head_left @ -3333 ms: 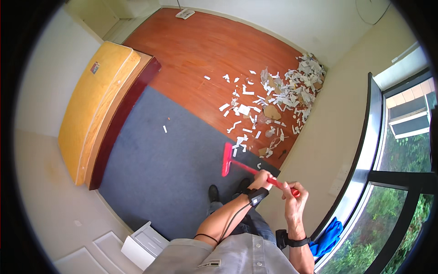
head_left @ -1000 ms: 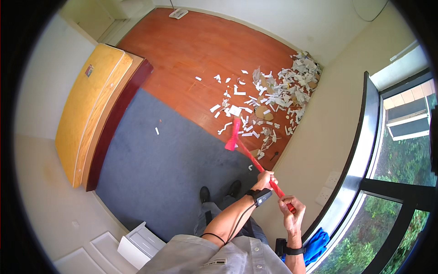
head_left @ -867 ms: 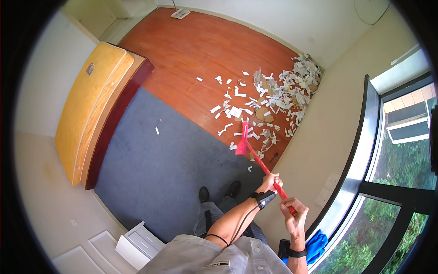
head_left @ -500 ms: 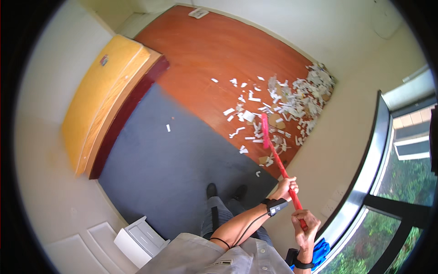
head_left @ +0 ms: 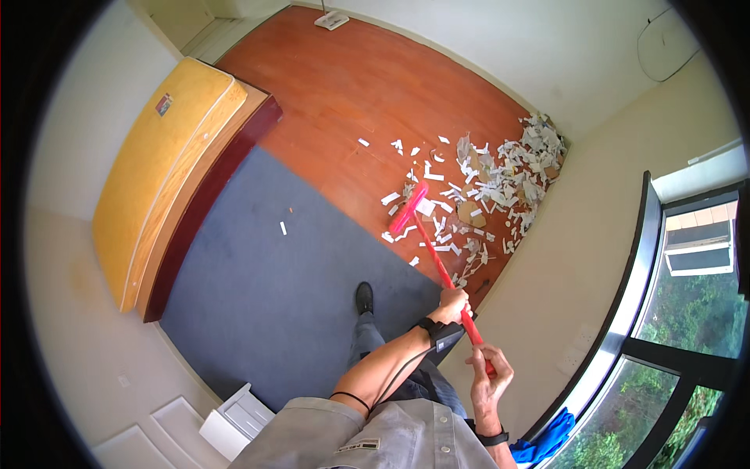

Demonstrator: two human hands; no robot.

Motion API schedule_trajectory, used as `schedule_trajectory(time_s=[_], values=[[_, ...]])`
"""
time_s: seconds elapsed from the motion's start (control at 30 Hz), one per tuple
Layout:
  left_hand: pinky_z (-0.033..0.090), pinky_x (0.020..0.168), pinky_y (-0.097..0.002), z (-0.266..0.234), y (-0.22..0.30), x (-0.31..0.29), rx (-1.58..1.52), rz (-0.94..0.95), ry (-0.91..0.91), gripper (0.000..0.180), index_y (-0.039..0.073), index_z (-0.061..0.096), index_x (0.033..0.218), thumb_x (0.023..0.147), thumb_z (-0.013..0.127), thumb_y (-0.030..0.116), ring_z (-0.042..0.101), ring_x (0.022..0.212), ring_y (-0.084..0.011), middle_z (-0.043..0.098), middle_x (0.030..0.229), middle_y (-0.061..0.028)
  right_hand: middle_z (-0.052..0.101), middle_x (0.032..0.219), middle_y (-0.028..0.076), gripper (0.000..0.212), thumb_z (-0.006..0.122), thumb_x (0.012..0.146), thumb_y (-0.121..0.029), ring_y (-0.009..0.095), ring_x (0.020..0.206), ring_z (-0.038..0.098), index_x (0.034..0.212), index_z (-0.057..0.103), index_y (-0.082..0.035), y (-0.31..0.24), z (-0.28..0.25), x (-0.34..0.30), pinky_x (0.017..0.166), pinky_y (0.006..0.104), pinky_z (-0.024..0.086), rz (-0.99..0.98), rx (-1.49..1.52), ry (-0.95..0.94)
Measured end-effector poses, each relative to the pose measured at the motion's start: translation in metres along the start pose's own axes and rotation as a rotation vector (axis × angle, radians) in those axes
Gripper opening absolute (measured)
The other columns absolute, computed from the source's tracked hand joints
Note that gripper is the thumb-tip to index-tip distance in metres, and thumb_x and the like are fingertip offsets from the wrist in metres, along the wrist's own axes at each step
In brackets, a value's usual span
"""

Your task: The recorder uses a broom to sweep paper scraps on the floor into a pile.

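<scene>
A broom with a red handle (head_left: 434,254) and a pink head (head_left: 409,208) slants away from me, its head over scattered white paper scraps (head_left: 444,205) on the reddish-brown floor. My left hand (head_left: 454,303) is closed around the handle partway along. Closer to me, my right hand (head_left: 492,370) wraps the handle near its upper end. A dense heap of paper scraps (head_left: 525,166) fills the far right corner, and flat brown pieces (head_left: 472,213) lie among the looser scraps.
On the left, a yellow mattress (head_left: 168,184) leans on its side against a bed base (head_left: 211,187). A white drawer unit (head_left: 238,422) stands at the lower left. Windows (head_left: 695,313) line the right wall, with blue cloth (head_left: 547,439) below. A lone scrap (head_left: 283,228) lies on the grey floor (head_left: 258,281).
The broom head has swung left across the loose scraps and turned to a slant. Both my hands have shifted left with the handle. One of my feet is no longer visible.
</scene>
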State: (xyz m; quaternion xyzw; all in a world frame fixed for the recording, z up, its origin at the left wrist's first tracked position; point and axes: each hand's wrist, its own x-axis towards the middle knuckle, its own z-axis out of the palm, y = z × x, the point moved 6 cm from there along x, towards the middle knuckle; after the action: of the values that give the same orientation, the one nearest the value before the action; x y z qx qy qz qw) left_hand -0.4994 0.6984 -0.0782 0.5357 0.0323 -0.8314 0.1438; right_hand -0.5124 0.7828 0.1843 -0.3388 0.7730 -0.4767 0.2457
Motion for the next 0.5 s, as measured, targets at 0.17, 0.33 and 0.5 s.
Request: schedule_trajectory(time_s=[0.17, 0.33, 0.5], values=[[0.034, 0.04, -0.0322, 0.031, 0.022, -0.053, -0.059, -0.09, -0.126, 0.018, 0.009, 0.041, 0.067, 0.081, 0.048, 0.002, 0.039, 0.042, -0.0149, 0.038, 0.055, -0.0011, 0.064, 0.079, 0.01, 0.014, 0.062, 0.081, 0.0, 0.013, 0.055, 0.056, 0.069, 0.057, 0.004, -0.043, 0.011, -0.003, 0.051, 0.024, 0.044, -0.04, -0.046, 0.059], [0.034, 0.04, -0.0319, 0.018, 0.028, -0.071, -0.028, -0.215, -0.148, 0.016, 0.01, 0.041, 0.069, 0.082, 0.047, 0.002, 0.039, 0.043, -0.015, 0.038, 0.056, -0.0019, 0.063, 0.074, 0.01, 0.013, 0.063, 0.078, 0.002, 0.012, 0.053, 0.052, 0.067, 0.056, 0.002, -0.076, 0.044, -0.002, 0.049, 0.0237, 0.041, -0.072, -0.125, 0.042], [0.036, 0.043, -0.0311, -0.021, 0.049, -0.08, -0.092, -0.228, -0.195, 0.02, 0.012, 0.04, 0.067, 0.081, 0.05, 0.001, 0.038, 0.043, -0.0128, 0.037, 0.054, 0.0012, 0.064, 0.077, 0.009, 0.011, 0.069, 0.071, 0.001, 0.019, 0.061, 0.059, 0.069, 0.058, 0.0, -0.103, 0.083, -0.001, 0.057, 0.0286, 0.046, -0.148, -0.253, -0.062]])
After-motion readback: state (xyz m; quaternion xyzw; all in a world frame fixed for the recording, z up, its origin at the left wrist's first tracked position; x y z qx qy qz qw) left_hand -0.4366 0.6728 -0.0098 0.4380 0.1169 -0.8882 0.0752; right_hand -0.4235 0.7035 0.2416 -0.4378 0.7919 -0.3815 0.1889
